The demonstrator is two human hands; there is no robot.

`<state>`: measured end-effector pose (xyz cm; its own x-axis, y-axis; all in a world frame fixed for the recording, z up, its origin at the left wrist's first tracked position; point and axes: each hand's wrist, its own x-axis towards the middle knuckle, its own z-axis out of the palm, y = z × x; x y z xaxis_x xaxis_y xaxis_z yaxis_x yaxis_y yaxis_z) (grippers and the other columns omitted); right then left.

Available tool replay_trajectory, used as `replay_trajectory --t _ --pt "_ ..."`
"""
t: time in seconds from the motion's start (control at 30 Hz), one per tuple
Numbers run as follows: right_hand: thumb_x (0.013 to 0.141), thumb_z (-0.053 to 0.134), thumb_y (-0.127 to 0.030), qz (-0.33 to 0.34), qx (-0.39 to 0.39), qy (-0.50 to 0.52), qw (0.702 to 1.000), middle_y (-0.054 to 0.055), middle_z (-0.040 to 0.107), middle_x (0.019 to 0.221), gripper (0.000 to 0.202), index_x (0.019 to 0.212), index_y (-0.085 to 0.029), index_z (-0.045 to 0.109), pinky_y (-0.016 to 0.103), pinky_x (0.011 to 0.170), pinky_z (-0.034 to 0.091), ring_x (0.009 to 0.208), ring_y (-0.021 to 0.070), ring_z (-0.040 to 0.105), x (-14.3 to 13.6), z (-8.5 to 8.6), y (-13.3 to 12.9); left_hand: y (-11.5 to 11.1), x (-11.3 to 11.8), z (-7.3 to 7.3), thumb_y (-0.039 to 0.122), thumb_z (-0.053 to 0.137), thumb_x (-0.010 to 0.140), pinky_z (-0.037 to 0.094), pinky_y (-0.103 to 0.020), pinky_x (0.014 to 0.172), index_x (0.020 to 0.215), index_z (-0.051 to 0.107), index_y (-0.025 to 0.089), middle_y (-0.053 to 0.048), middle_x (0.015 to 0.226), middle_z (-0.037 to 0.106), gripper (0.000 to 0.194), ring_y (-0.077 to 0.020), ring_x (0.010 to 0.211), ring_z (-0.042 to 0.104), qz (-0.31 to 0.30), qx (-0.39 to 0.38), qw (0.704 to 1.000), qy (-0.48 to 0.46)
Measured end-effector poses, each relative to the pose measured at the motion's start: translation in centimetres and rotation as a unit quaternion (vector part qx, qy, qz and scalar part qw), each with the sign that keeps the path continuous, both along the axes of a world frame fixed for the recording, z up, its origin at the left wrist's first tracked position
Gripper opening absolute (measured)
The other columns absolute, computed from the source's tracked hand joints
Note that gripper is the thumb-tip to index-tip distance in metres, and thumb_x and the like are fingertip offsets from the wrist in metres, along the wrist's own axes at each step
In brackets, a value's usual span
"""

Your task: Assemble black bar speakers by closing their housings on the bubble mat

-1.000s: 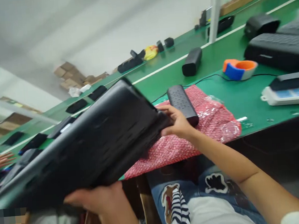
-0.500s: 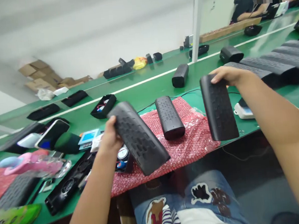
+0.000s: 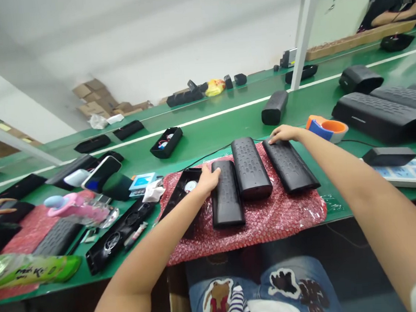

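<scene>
A red bubble-wrap sheet (image 3: pixel 271 225) lies along the near edge of the green bench (image 3: pixel 216 121). On it, the left hand (image 3: pixel 210 179) grips the upper end of the left speaker casing (image 3: pixel 227 197), thumb and fingers bent in. The right hand (image 3: pixel 284 133) curls over the far end of the right speaker casing (image 3: pixel 291 166), thumb on its perforated face. The middle speaker casing (image 3: pixel 252 169) stands between them, also on the sheet. At the sheet's left side, partly behind the left forearm, an open black housing (image 3: pixel 177 192) holds a round, pale-faced part (image 3: pixel 190 186); the rest inside is hidden.

Left of the sheet lie a long black housing (image 3: pixel 119 237) with round drivers set in it and a clear-and-pink bottle (image 3: pixel 86 209), contents unclear. Right of it are an orange-and-blue tape roll (image 3: pixel 326 128) and a white power strip (image 3: pixel 404 174). Beyond the sheet, a small open housing (image 3: pixel 166 143) contains round parts and red wires. Farther off to the right, a long cardboard tray (image 3: pixel 361 40) holds reddish material, too small to identify.
</scene>
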<state>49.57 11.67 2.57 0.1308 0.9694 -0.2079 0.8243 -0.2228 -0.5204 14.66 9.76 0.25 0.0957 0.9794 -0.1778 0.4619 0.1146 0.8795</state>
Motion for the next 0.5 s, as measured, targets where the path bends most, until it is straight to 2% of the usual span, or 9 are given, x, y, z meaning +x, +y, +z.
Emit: replay_trajectory --t 0.07,0.13,0.23,0.3,0.37,0.43,0.5 --pt "0.079 0.072 -0.033 -0.003 0.013 -0.030 0.999 0.013 0.062 0.128 0.053 0.126 -0.011 0.064 0.026 0.100 0.042 0.117 0.0236 0.056 -0.7 -0.9 -0.8 -1.4 0.1 -0.3 0.024 0.077 0.070 0.028 -0.049 0.116 0.143 0.041 0.017 -0.022 0.146 0.047 0.081 -0.0365 0.138 0.042 -0.023 0.010 0.999 0.040" --pt "0.079 0.072 -0.041 -0.026 0.021 -0.064 0.997 0.019 0.050 0.140 0.072 0.141 -0.011 0.051 0.035 0.108 0.037 0.128 0.0311 0.049 -1.7 -1.7 -2.3 -3.5 0.2 -0.3 0.024 0.080 0.066 0.020 -0.052 0.118 0.149 0.035 0.019 -0.024 0.157 0.029 0.094 -0.0420 0.146 0.025 -0.077 0.021 0.990 0.119" --pt "0.076 0.068 -0.061 -0.079 -0.001 -0.114 0.990 0.030 0.035 0.146 0.099 0.153 -0.012 0.028 0.049 0.104 0.040 0.126 0.0432 0.049 -3.6 -2.5 -5.7 -6.4 0.2 -0.1 0.037 0.074 0.074 0.021 -0.058 0.115 0.155 0.021 0.025 -0.023 0.163 0.001 0.097 -0.0482 0.148 0.003 -0.174 0.049 0.942 0.283" --pt "0.074 0.063 -0.070 -0.090 -0.040 -0.149 0.984 0.033 0.033 0.145 0.108 0.155 -0.013 0.019 0.049 0.098 0.045 0.120 0.0444 0.055 -4.9 -2.6 -7.8 -7.5 0.2 0.1 0.048 0.070 0.075 0.025 -0.060 0.112 0.156 0.014 0.030 -0.021 0.163 -0.008 0.100 -0.0513 0.146 0.002 -0.204 0.051 0.915 0.343" --pt "0.075 0.059 -0.072 -0.083 -0.067 -0.184 0.977 0.033 0.038 0.142 0.109 0.155 -0.013 0.015 0.047 0.094 0.047 0.117 0.0437 0.058 -5.8 -2.6 -9.3 -7.7 0.2 0.4 0.056 0.073 0.069 0.027 -0.060 0.111 0.156 0.011 0.032 -0.022 0.162 -0.014 0.109 -0.0551 0.144 0.009 -0.216 0.039 0.907 0.359" --pt "0.077 0.058 -0.069 -0.073 -0.065 -0.205 0.974 0.031 0.049 0.134 0.106 0.155 -0.011 0.017 0.047 0.092 0.048 0.116 0.0430 0.059 -6.1 -2.4 -9.8 -7.3 0.0 0.5 0.054 0.077 0.063 0.030 -0.059 0.110 0.156 0.011 0.031 -0.024 0.161 -0.015 0.117 -0.0569 0.142 0.017 -0.217 0.024 0.909 0.356" --pt "0.077 0.058 -0.066 -0.066 -0.047 -0.201 0.976 0.027 0.058 0.126 0.098 0.152 -0.011 0.025 0.046 0.090 0.049 0.113 0.0418 0.060 -5.9 -2.2 -9.7 -6.8 -0.3 0.4 0.044 0.080 0.061 0.033 -0.058 0.109 0.156 0.014 0.030 -0.024 0.162 -0.009 0.117 -0.0545 0.141 0.024 -0.202 0.024 0.921 0.332"
